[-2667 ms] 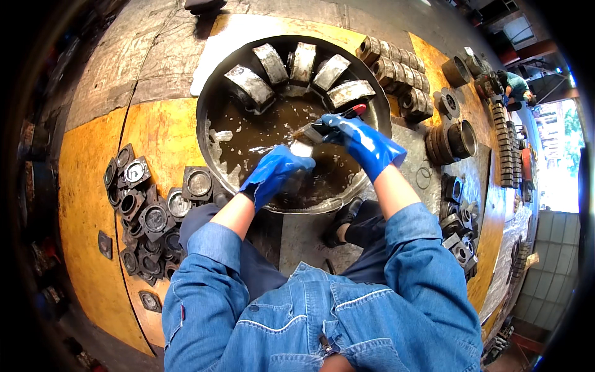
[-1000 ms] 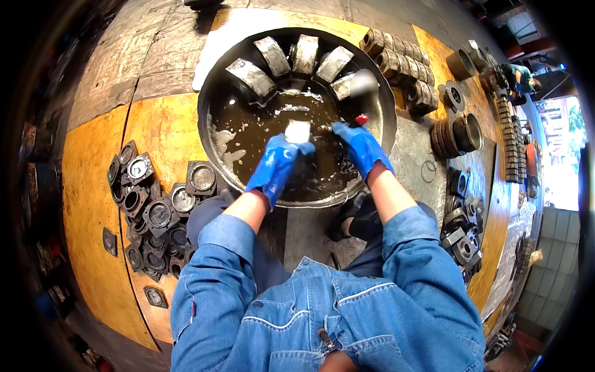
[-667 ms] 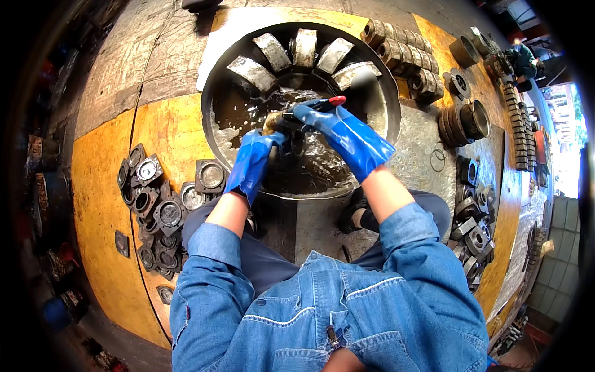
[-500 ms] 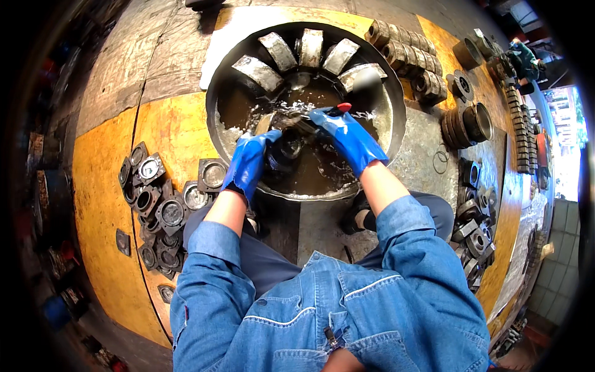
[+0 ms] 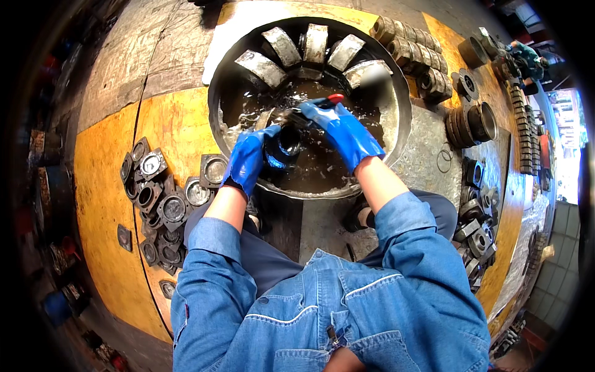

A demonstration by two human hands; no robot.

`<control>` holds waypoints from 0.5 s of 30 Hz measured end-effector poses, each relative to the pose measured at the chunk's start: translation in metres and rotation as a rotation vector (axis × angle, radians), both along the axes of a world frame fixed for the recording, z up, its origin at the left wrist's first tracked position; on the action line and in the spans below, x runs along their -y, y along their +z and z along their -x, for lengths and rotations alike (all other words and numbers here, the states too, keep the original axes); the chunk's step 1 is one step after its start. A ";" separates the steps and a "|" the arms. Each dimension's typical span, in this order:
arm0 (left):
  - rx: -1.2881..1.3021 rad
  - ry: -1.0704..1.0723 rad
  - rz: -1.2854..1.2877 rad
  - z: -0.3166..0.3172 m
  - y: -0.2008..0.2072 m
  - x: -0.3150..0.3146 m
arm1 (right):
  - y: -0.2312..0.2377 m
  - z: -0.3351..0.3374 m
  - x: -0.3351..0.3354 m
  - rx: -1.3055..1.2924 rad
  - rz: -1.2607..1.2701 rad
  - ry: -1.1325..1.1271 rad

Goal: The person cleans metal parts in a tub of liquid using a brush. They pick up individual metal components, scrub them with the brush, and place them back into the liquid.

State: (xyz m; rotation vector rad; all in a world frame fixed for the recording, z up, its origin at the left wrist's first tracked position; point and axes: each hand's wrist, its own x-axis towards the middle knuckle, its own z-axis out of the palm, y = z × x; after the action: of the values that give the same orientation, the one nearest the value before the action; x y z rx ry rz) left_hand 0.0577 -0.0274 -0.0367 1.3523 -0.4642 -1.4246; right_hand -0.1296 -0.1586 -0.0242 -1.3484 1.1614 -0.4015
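Note:
My left hand (image 5: 246,156), in a blue rubber glove, grips a wet, dark, hollow metal part (image 5: 277,159) at its left side, over the brown liquid. The part's round opening faces up. My right hand (image 5: 344,131), gloved alike, is closed around a red-handled tool (image 5: 335,98); its working end is blurred against the part's upper edge, and its exact kind cannot be made out. Both hands are inside a large round metal basin (image 5: 405,115). Several thick grey metal blocks (image 5: 316,43) stand along its far inner wall.
Square-flanged metal housings (image 5: 174,209) lie heaped at the left. Rows of ring-shaped parts (image 5: 414,54) stand at the far right, near a cylindrical stack (image 5: 474,124). More loose parts (image 5: 476,239) are piled at the right. Another person (image 5: 527,61) is at the far right.
The dark part has tipped so its opening shows more clearly. My right hand and the tool have shifted slightly left. The whole view has moved a little.

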 end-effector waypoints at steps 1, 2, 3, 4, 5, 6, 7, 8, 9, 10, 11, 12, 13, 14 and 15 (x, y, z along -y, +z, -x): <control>-0.007 0.017 0.015 0.000 0.000 0.000 | -0.002 0.011 -0.001 -0.042 -0.021 -0.020; -0.012 0.039 0.027 0.000 0.001 -0.003 | -0.003 0.022 -0.003 -0.086 -0.043 -0.034; -0.016 0.062 0.038 -0.001 0.001 -0.006 | -0.006 0.029 -0.005 -0.136 -0.070 -0.040; 0.008 0.046 0.017 -0.002 -0.002 -0.005 | -0.007 0.036 -0.005 -0.192 -0.083 -0.046; 0.033 0.032 -0.004 -0.006 -0.006 -0.004 | -0.009 0.041 -0.005 -0.238 -0.082 -0.038; 0.057 0.019 -0.026 -0.008 -0.009 -0.005 | -0.012 0.043 -0.004 -0.277 -0.077 -0.029; 0.086 0.015 -0.004 -0.001 -0.002 0.000 | -0.022 0.045 0.007 -0.327 -0.024 -0.014; 0.123 0.021 0.011 0.003 0.013 0.000 | -0.031 0.042 0.016 -0.370 0.025 0.010; 0.295 -0.065 0.076 0.001 0.009 -0.001 | -0.040 0.039 0.022 -0.413 0.075 0.035; 0.492 -0.118 0.125 -0.007 0.003 -0.009 | -0.032 0.024 0.014 -0.204 0.100 0.057; 0.675 -0.170 0.192 -0.007 0.005 -0.007 | -0.038 0.016 0.012 0.027 0.118 -0.062; 0.817 -0.239 0.104 -0.006 0.007 -0.002 | -0.044 0.009 0.009 0.262 0.138 -0.154; 0.967 -0.292 -0.030 -0.014 0.009 -0.012 | -0.008 -0.021 -0.016 0.253 0.123 -0.094; 1.147 -0.315 0.009 -0.013 0.014 -0.014 | 0.000 -0.028 -0.025 0.313 0.035 -0.092; 1.187 -0.287 0.064 -0.013 0.006 -0.012 | -0.013 -0.028 -0.019 0.193 0.109 0.101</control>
State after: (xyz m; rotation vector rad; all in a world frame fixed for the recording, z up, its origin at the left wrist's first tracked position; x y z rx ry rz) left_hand 0.0707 -0.0152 -0.0303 2.0412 -1.4874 -0.6457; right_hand -0.1018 -0.1397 -0.0376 -1.4229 0.9195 -0.5158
